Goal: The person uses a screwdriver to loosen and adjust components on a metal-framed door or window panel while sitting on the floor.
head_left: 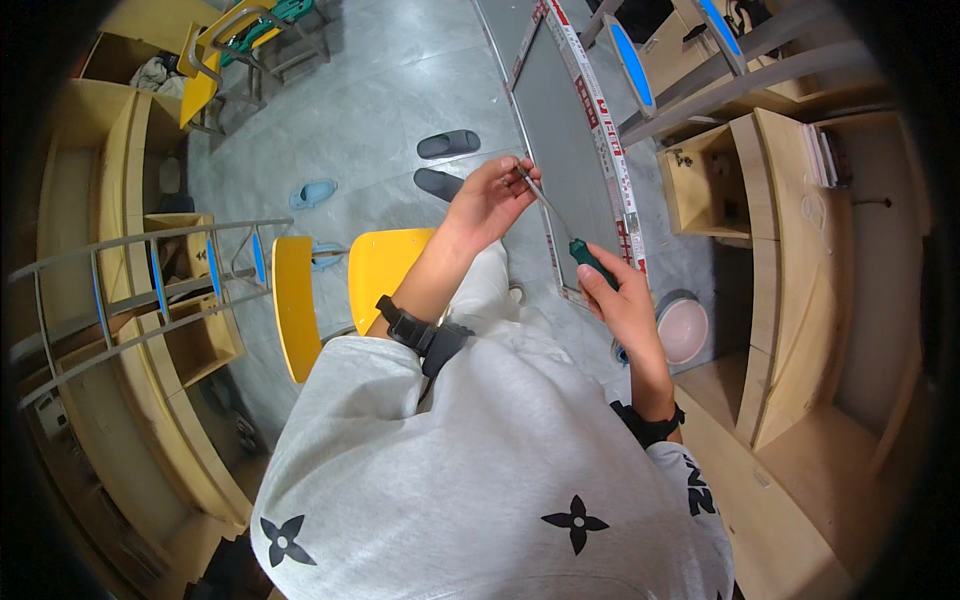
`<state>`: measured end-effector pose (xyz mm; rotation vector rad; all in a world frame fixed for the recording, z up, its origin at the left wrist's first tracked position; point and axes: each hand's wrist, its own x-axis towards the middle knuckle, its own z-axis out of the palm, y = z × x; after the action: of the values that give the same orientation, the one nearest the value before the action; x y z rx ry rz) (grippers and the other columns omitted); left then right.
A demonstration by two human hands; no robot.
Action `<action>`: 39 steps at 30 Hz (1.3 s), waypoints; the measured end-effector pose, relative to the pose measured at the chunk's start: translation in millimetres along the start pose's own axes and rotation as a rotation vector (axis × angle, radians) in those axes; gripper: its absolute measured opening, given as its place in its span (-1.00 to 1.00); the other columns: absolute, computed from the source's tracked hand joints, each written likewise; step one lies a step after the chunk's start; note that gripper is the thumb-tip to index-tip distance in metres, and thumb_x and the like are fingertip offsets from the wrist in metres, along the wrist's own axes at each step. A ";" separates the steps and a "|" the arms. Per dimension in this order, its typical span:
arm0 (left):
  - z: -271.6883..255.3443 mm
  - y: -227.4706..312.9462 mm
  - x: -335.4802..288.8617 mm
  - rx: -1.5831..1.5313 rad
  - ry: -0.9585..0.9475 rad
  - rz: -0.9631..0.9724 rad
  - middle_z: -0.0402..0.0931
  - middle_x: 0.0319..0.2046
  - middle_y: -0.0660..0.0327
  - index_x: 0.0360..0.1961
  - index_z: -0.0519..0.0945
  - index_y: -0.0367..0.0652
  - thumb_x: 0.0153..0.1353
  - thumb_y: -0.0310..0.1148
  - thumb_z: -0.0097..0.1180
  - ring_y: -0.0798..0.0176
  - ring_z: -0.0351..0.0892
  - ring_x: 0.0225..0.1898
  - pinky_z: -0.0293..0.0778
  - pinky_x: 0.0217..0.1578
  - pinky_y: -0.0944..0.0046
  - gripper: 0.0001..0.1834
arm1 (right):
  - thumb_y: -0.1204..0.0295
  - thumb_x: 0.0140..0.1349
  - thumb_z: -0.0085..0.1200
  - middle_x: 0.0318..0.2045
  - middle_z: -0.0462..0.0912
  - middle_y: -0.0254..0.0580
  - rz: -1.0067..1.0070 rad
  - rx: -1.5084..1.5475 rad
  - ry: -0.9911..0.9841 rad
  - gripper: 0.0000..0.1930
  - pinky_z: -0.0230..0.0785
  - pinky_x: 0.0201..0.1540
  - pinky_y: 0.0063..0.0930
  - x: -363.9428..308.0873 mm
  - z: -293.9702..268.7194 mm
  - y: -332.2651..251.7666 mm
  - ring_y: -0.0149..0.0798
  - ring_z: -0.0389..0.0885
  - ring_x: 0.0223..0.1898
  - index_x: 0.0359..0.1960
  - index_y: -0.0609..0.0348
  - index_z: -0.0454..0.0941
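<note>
My right hand is closed around the dark green handle of a screwdriver, its thin metal shaft slanting up to the left. At the shaft's far end, the fingers of my left hand are pinched on the tip. Whether a small piece sits there too is hard to make out. Just beyond and to the right of my hands, a long grey framed panel has red-and-white printed tape along its edge. It passes beneath the screwdriver in this view.
A yellow chair is by my left forearm. Dark slippers and a blue slipper lie on the grey tiled floor. At right are a pink basin and wooden cabinets. Metal ladders with blue treads flank both sides.
</note>
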<state>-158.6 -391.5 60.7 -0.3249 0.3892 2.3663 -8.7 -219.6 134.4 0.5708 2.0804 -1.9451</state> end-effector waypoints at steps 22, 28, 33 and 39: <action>-12.4 39.5 44.3 0.043 -0.053 -0.010 0.49 -0.27 0.13 -0.27 0.49 -0.27 0.20 -0.43 0.10 0.20 0.46 -0.16 0.42 -0.03 0.26 -0.86 | 0.32 0.31 -0.04 -0.58 0.43 -0.35 0.341 0.649 -0.280 -0.66 -0.08 -0.74 -0.72 62.4 0.3 -25.6 -0.60 0.23 -0.71 0.02 0.30 0.44; -22.7 118.2 104.3 0.090 0.101 0.100 0.52 -0.28 0.13 -0.27 0.50 -0.27 0.21 -0.43 0.11 0.18 0.50 -0.16 0.42 -0.03 0.19 -0.87 | 0.33 0.31 -0.05 -0.59 0.43 -0.37 0.321 0.581 -0.235 -0.68 -0.03 -0.71 -0.74 155.8 43.3 -61.6 -0.57 0.25 -0.69 -0.01 0.28 0.48; -26.1 199.5 161.1 0.057 0.272 0.119 0.51 -0.28 0.14 -0.23 0.47 -0.30 0.25 -0.43 0.08 0.23 0.51 -0.17 0.49 -0.04 0.25 -0.84 | 0.34 0.25 0.03 -0.48 0.59 -0.23 -0.275 -0.217 0.114 -0.65 0.32 -0.49 -0.56 255.9 102.8 -63.5 -0.43 0.46 -0.58 -0.03 0.36 0.50; -29.5 258.0 248.5 -0.092 0.193 -0.032 0.51 -0.29 0.15 -0.24 0.49 -0.27 0.29 -0.39 0.04 0.23 0.53 -0.19 0.51 -0.08 0.26 -0.85 | 0.28 0.18 0.09 -0.50 0.61 -0.04 -0.006 -0.273 0.128 -0.58 0.38 -0.37 -0.40 346.6 116.8 -117.7 -0.21 0.57 -0.48 -0.03 0.36 0.49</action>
<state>-510.0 -433.1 -1.9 -0.6011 0.3618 2.3327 -381.0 -298.3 81.8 0.6440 2.3755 -1.6249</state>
